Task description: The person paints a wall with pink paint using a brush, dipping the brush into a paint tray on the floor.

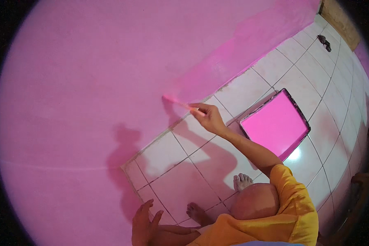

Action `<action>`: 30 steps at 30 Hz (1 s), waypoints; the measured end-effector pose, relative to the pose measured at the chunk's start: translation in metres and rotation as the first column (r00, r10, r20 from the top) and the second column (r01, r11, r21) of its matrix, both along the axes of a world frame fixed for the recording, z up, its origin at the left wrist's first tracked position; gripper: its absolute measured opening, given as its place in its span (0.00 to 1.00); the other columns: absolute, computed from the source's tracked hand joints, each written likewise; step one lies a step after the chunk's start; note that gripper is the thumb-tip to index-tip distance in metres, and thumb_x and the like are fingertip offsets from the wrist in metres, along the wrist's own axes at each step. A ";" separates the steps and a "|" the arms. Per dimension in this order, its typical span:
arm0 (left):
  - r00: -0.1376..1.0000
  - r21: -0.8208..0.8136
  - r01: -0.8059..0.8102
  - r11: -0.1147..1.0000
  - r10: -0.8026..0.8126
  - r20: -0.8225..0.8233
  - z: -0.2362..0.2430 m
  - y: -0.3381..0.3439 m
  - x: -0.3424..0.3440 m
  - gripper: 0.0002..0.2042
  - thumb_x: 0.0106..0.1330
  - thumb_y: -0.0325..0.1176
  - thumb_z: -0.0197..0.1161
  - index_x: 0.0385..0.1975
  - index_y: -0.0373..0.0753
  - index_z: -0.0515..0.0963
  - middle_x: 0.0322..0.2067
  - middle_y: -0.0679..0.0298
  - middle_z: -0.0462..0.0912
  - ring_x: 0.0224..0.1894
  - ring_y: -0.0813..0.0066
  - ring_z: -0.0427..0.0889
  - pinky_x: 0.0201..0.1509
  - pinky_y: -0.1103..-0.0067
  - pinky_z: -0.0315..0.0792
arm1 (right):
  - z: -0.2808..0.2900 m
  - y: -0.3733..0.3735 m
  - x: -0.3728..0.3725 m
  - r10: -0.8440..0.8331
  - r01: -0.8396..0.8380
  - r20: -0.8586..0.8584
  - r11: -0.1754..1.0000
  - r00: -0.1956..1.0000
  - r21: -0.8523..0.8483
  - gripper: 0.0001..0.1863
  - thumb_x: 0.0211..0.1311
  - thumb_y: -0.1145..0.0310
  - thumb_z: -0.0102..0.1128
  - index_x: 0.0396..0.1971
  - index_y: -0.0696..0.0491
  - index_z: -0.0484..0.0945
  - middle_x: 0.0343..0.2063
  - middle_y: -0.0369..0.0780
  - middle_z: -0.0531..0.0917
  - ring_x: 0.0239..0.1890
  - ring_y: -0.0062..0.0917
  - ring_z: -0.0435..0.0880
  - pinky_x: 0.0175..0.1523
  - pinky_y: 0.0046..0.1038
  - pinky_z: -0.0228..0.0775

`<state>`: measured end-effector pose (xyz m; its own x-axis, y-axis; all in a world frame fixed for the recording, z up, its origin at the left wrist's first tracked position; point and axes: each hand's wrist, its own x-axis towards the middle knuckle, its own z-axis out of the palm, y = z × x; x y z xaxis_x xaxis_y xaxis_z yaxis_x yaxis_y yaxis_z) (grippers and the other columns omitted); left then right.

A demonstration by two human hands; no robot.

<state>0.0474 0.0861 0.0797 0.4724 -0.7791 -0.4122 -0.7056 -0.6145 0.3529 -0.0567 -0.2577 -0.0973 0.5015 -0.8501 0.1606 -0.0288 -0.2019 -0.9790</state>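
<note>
My right hand (211, 119) is closed round the handle of a slim paintbrush (179, 102). The brush points left, and its pink tip is at the pink wall (82, 82), low down near the floor edge. A brighter, wet-looking pink band (229, 53) runs along the wall's foot to the upper right. My left hand (144, 221) is near the lower edge, beside my knee, with its fingers apart and nothing in them. To the right of my right forearm, a dark-rimmed tray (303, 112) of bright pink paint (274, 127) lies on the floor.
White floor tiles (250, 92) meet the wall along a rough edge, with a corner at the lower left. My bare feet (242, 181) are on the tiles. A dark crumpled thing (324, 43) lies at the far right, near a wooden board (341, 22).
</note>
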 end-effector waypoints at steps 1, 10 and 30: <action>1.000 0.003 0.002 1.000 -0.002 -0.005 0.000 -0.001 -0.001 0.22 0.61 0.31 0.59 0.55 0.36 0.66 0.48 0.51 0.74 0.52 0.59 0.73 0.57 0.71 0.67 | -0.005 0.000 -0.002 -0.002 0.002 -0.005 1.000 1.000 0.003 0.12 0.60 0.69 0.59 0.41 0.58 0.79 0.22 0.33 0.78 0.25 0.12 0.69 0.31 0.19 0.64; 0.951 -0.151 -0.255 0.955 0.220 -0.216 -0.010 0.018 -0.003 0.20 0.61 0.31 0.59 0.54 0.36 0.68 0.47 0.50 0.75 0.50 0.55 0.74 0.56 0.70 0.67 | -0.021 -0.058 -0.035 -0.494 0.485 0.126 0.869 0.860 0.095 0.15 0.62 0.67 0.57 0.45 0.60 0.77 0.26 0.36 0.80 0.27 0.14 0.71 0.31 0.18 0.63; 0.999 -0.001 -0.047 0.999 0.048 0.019 -0.005 0.004 0.002 0.22 0.57 0.38 0.64 0.51 0.38 0.70 0.44 0.50 0.77 0.49 0.52 0.75 0.51 0.66 0.69 | -0.034 -0.053 -0.023 -0.562 0.522 0.210 0.824 0.800 0.220 0.14 0.62 0.65 0.58 0.44 0.57 0.77 0.20 0.31 0.75 0.22 0.11 0.66 0.25 0.16 0.56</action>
<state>0.0498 0.0903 0.0745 0.5165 -0.7559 -0.4023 -0.6820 -0.6472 0.3405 -0.0795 -0.3106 -0.1318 -0.0902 -0.9933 0.0716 0.1624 -0.0856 -0.9830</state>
